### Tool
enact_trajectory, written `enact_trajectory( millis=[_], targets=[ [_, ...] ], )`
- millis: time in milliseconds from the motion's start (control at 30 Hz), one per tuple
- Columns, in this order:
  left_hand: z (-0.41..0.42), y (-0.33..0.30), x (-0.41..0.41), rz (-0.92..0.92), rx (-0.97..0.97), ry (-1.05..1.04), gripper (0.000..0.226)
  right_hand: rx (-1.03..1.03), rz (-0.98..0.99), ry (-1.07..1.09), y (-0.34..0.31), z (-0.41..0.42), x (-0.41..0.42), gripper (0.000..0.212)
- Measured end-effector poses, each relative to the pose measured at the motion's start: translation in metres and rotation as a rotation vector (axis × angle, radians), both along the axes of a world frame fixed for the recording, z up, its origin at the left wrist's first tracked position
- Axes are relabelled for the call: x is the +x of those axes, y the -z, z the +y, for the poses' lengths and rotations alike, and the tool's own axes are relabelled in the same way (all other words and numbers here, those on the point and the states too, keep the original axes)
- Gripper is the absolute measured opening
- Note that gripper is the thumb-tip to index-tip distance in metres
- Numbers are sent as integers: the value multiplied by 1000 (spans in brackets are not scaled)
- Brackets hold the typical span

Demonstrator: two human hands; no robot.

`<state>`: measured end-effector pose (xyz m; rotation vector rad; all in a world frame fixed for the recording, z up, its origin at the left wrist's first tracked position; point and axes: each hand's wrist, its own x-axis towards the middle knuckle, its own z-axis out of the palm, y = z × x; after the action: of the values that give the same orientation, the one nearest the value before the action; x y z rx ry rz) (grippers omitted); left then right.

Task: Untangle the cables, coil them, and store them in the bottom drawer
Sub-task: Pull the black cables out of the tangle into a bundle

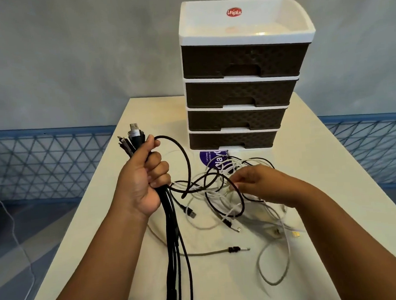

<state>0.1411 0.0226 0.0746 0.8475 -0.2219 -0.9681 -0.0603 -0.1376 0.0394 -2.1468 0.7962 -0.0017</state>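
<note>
My left hand [145, 176] grips a bundle of black cables [172, 239], held up above the table. Their plugs [133, 135] stick out above my fist and the cords hang down past the front edge. A tangle of black and white cables [220, 194] lies on the table in front of the drawer unit. My right hand [257, 183] reaches into that tangle and pinches a white cable near its middle. The bottom drawer [232, 139] of the brown and white drawer unit [243, 77] is closed.
A purple printed card [212, 159] lies under the tangle, right in front of the drawer unit. A grey cable with a black connector [221, 251] lies loose near the front. The cream table [333, 188] stands before a grey wall with blue patterned tiles.
</note>
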Motion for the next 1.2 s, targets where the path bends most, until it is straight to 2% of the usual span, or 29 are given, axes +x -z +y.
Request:
enact_trajectory(
  millis=[167, 233, 333, 533, 600, 700, 767, 867, 967, 1067, 1200],
  targets=[
    [2, 3, 5, 15, -7, -25, 21, 383, -49, -108, 5, 9, 0, 24],
    [3, 5, 7, 23, -11, -39, 21, 504, -151, -119, 7, 9, -5, 21],
    [5, 5, 9, 30, -14, -56, 22, 686, -312, -25, 4, 3, -11, 28],
    [4, 8, 11, 19, 0, -62, 21, 745, -376, 80, 2, 3, -1, 12],
    [4, 9, 12, 9, 10, -64, 21, 706, -394, 155, 1, 2, 1, 8],
    [4, 10, 15, 2, 22, -76, 21, 599, -435, 299, -7, 0, 0, 15],
    [5, 11, 17, 8, 22, -89, 20, 602, -495, 388, -15, -2, -3, 17],
    [6, 12, 18, 20, 19, -103, 20, 585, -513, 420, -30, -6, -6, 17],
    [6, 13, 19, 27, 16, -104, 20, 431, -448, 390, -53, -5, -6, 15],
    [7, 14, 21, 33, 14, -117, 21, 288, -467, 347, -81, -4, -7, 12],
    [9, 18, 26, 52, 23, -180, 23, -167, -411, 352, -105, -12, -11, 11]
  ],
)
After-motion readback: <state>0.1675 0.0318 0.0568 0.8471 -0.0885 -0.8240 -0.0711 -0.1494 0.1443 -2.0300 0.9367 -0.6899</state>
